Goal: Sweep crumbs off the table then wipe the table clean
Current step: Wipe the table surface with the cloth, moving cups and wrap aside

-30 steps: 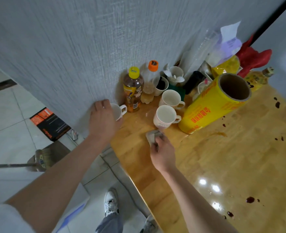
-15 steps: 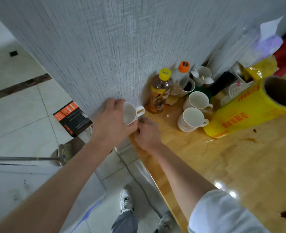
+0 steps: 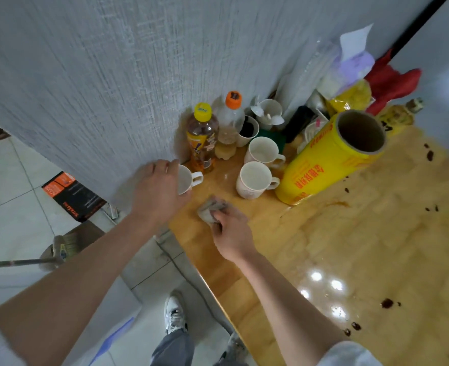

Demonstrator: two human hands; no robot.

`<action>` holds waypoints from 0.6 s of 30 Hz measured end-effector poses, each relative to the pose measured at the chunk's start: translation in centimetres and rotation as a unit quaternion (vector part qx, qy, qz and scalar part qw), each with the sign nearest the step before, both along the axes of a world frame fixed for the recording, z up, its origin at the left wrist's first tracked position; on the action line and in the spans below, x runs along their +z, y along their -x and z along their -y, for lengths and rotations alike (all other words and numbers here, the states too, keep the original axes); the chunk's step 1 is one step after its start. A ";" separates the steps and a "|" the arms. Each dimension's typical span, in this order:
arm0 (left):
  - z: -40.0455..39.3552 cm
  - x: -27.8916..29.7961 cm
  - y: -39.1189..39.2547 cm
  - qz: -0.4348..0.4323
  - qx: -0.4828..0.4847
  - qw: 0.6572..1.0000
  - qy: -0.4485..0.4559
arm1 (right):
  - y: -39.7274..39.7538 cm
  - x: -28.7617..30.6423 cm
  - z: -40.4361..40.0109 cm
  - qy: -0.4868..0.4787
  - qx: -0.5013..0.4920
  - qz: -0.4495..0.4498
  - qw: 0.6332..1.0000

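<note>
The left hand (image 3: 162, 188) reaches in from the lower left of the frame, forearm stretched long, and its fingers curl over the far side of a white mug (image 3: 187, 178) at the counter's (image 3: 323, 260) left corner, close against the grey wall (image 3: 99, 75). The mug's handle points right. The right hand (image 3: 231, 233) comes up from the lower right, knuckles up, fingers bunched round a grey cloth (image 3: 211, 209) that it presses onto the wood just right of and below that mug.

The counter's left edge runs diagonally from the held mug down toward the bottom centre, with tiled floor (image 3: 12, 186) and a shoe (image 3: 174, 314) beyond it. Above the cloth, at centre frame, two more white mugs (image 3: 255, 180) stand near a yellow-capped bottle (image 3: 201, 138) and an orange-capped bottle (image 3: 230, 125); a large yellow roll (image 3: 331, 159) leans to their right, upper right of centre. Between the cloth and these things lies a narrow strip of bare wood. The right and lower right of the frame is open counter, glossy with light spots, dotted with dark crumbs (image 3: 387, 303) near the lower right and near the right edge. A broom (image 3: 59, 249) lies on the floor at the left.
</note>
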State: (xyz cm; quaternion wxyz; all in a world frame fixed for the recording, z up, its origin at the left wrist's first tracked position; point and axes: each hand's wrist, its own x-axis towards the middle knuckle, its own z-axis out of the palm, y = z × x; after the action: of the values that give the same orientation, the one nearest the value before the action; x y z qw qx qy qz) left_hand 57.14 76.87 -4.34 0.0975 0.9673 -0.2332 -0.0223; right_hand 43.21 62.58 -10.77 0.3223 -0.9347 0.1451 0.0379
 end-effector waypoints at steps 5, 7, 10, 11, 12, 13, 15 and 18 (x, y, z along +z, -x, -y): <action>0.9 -0.7 -0.2 -0.036 0.008 0.999 0.035 | 6.7 0.3 5.6 -0.032 0.041 -0.012 0.999; 0.6 -0.3 0.1 -0.026 0.018 0.999 0.037 | 9.0 1.4 10.6 -0.038 -0.139 -0.016 0.989; 0.3 0.7 1.9 0.073 -0.017 0.997 0.035 | 10.5 1.8 15.8 -0.045 -0.383 -0.030 0.922; 0.5 0.6 2.9 0.088 -0.053 0.993 0.052 | 10.0 1.3 15.8 -0.031 -0.412 -0.027 0.910; 0.9 0.4 4.0 0.065 -0.092 0.991 0.076 | 9.3 0.8 15.0 -0.009 -0.409 -0.023 0.912; 1.5 0.2 5.2 0.010 -0.125 0.989 0.080 | 8.7 0.3 13.5 0.008 -0.390 -0.014 0.921; 2.8 -0.9 7.1 -0.118 -0.156 0.981 0.006 | 7.6 -0.6 8.7 0.038 -0.294 0.012 0.955; 4.0 -2.3 7.6 -0.199 -0.190 0.952 -0.133 | 8.1 0.8 1.1 0.019 -0.024 0.024 0.999</action>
State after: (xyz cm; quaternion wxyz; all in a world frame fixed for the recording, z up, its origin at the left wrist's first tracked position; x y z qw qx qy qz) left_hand 49.50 72.88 -6.60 0.0065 0.8852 -0.3832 -0.2636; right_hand 35.11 61.47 -9.99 0.3083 -0.9376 0.1605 0.0052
